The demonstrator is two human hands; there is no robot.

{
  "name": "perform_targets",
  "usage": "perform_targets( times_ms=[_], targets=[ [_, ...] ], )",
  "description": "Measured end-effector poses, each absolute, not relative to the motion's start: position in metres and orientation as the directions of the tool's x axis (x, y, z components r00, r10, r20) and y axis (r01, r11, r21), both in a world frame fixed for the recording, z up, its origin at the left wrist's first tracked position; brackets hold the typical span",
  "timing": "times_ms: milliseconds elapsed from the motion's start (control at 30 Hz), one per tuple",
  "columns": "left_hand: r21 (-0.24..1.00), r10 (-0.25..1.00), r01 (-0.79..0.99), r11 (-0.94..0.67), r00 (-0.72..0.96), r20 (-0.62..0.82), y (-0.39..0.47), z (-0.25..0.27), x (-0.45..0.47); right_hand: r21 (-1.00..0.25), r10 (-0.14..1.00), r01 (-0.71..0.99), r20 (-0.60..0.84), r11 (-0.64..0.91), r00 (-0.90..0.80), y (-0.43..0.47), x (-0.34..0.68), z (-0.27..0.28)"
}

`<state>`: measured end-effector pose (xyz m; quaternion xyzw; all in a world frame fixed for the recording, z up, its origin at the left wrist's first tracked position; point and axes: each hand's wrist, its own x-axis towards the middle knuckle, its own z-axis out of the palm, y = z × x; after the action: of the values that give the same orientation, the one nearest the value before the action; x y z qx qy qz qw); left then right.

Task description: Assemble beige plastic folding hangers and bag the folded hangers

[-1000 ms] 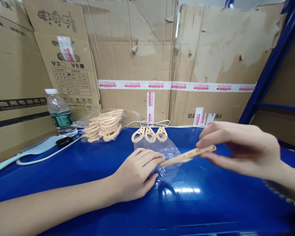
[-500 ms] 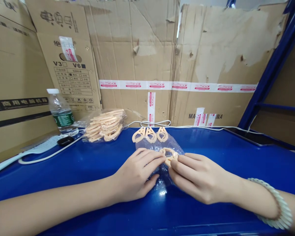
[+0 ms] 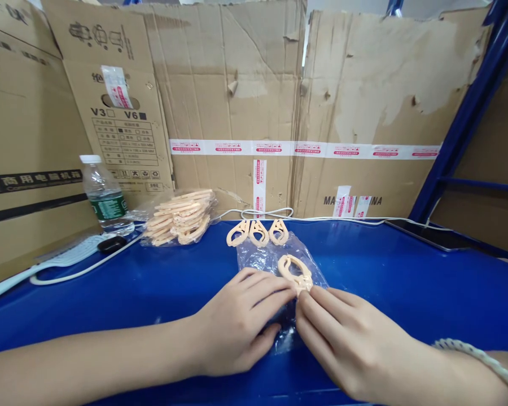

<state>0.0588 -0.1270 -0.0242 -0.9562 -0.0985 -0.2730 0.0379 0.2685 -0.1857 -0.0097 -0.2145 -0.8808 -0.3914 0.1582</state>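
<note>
Between my two hands is a peach-coloured plastic piece that looks like a folding hanger, folded into a loop, above a clear plastic bag. My right hand pinches its near end, fingers closed. From the other side, my left hand has its curled fingertips on the same end, with its thumb lower and apart. The fingers hide part of that near end. Past the bag's far edge, three similar folded hangers lie in a row.
A bagged stack of similar peach pieces lies at the back left, near a water bottle, a black object and a white cable. Cardboard walls the back of the blue table. A flat dark device lies back right.
Both hands have come nearer to me and slightly right, now at the hanger's near end. More of its loop shows above the fingers. The row of hangers stays put.
</note>
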Motion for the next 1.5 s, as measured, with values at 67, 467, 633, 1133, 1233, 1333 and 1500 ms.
perform_targets(
  times_ms=[67,467,633,1133,1233,1333,1500],
  targets=[
    [0.015,0.179,0.200,-0.980,0.841,0.511,-0.131,-0.023,0.059,0.620,0.280,0.542,0.474,0.567,-0.835,-0.187,0.267,-0.011],
    [0.190,0.309,0.246,-0.951,0.807,0.503,-0.128,-0.026,0.059,0.506,0.418,0.648,0.501,0.569,-0.758,-0.157,0.276,-0.014],
    [0.240,0.400,0.320,-0.917,0.711,0.579,-0.105,-0.020,0.056,0.309,0.553,0.676,0.400,0.669,-0.730,-0.148,0.290,0.006],
    [0.109,0.534,0.523,-0.846,0.832,0.153,-0.090,-0.028,0.046,0.514,0.292,0.387,0.260,0.765,-0.921,-0.150,0.296,0.011],
    [0.114,0.514,0.501,-0.858,0.840,0.174,-0.091,-0.028,0.046,0.599,0.253,0.369,0.271,0.711,-0.929,-0.152,0.291,0.003],
    [0.112,0.487,0.474,-0.873,0.853,0.189,-0.093,-0.028,0.045,0.684,0.242,0.368,0.278,0.630,-0.930,-0.156,0.287,-0.005],
    [0.118,0.466,0.451,-0.885,0.861,0.205,-0.094,-0.028,0.046,0.735,0.246,0.344,0.244,0.584,-0.938,-0.161,0.285,-0.009]
  ],
)
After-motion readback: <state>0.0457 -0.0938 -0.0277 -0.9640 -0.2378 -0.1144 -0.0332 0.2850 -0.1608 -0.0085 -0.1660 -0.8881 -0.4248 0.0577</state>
